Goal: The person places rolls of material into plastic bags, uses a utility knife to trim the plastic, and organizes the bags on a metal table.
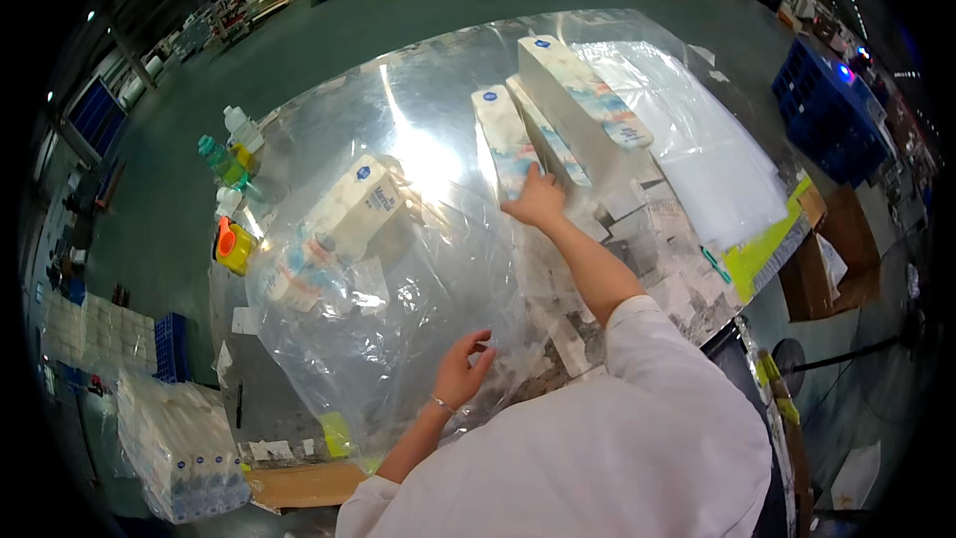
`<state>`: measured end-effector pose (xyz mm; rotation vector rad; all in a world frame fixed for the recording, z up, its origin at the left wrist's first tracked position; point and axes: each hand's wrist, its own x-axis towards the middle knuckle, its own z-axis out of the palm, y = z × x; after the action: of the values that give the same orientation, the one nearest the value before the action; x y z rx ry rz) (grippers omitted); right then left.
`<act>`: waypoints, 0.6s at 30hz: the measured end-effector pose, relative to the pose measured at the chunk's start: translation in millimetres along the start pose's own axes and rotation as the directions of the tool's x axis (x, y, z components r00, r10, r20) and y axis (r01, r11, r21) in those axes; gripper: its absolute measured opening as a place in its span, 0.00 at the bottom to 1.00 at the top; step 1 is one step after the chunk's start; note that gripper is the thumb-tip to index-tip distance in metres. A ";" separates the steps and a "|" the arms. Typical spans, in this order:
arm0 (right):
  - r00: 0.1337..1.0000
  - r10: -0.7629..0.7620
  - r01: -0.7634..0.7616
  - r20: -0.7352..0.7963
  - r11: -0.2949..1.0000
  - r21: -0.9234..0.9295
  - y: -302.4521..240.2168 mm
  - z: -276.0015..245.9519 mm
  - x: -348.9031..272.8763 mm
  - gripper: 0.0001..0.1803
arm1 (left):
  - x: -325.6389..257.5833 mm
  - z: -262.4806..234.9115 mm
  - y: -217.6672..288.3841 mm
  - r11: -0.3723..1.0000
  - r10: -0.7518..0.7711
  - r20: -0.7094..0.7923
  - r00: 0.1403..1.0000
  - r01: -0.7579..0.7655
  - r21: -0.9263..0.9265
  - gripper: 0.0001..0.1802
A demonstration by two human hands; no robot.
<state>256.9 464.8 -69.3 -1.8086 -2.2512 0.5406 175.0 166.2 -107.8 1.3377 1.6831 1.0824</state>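
My right hand [539, 197] reaches over the table, with its thumb and fingers around the near end of a long white pack [505, 134] printed in pastel colours. Beside that pack, to the right, stand a partly hidden matching pack [550, 134] and a larger stack of the same print [583, 90]. My left hand [464, 369] hovers low over a large clear plastic bag [428, 289], its fingers loosely bent and apart, holding nothing. Inside or under the bag's film, at the left, lie more of these packs [358, 204]; the film hides exactly how they sit.
A pile of clear plastic bags [687, 149] lies at the table's right. Bottles [224, 164] and a yellow-orange container [234, 245] line the left edge. A teal cutter [714, 264] lies near the right edge, by an open cardboard box [832, 259]. Wrapped packs [179, 448] stand lower left.
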 end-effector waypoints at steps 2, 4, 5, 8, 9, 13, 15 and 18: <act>1.000 -0.018 0.018 0.018 1.000 -0.010 21.8 -10.1 -37.3 0.56 | -4.1 -1.4 8.4 1.000 -0.002 0.003 1.000 0.002 -0.008 0.16; 0.996 0.001 0.003 0.091 0.999 -0.043 43.4 -32.0 -85.4 0.59 | -7.1 -1.2 3.8 0.999 -0.016 0.030 0.999 0.015 0.037 0.16; 0.994 -0.005 0.001 0.111 0.999 0.034 59.8 -35.4 -104.8 0.58 | -11.6 0.4 1.2 0.998 -0.035 0.045 0.998 0.033 0.054 0.16; 0.966 0.034 -0.140 0.257 0.903 0.405 128.9 -35.4 -163.0 0.54 | -16.2 5.2 17.8 0.998 0.006 0.030 1.000 -0.008 0.060 0.17; 0.937 0.031 -0.248 0.347 0.759 0.602 154.2 -29.9 -179.6 0.52 | -17.3 6.7 23.5 0.998 -0.036 0.048 0.998 0.034 0.043 0.17; 0.825 -0.058 -0.557 0.562 0.091 0.826 181.3 -27.4 -255.9 0.40 | -21.3 26.0 40.1 0.978 0.209 -0.295 0.932 -0.197 0.073 0.20; 0.764 0.023 -0.638 0.644 -0.116 0.761 182.8 -24.6 -285.6 0.32 | -22.7 30.4 61.0 0.946 0.320 -0.308 0.896 -0.283 0.160 0.20; 0.806 0.075 -0.565 0.587 -0.194 0.802 179.2 -24.8 -309.9 0.29 | -26.8 37.3 67.8 0.938 0.346 -0.212 0.914 -0.329 0.112 0.20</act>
<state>498.0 200.5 -97.6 -1.2274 -0.4972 2.0809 239.7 154.0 -59.1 1.6485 1.7055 1.4317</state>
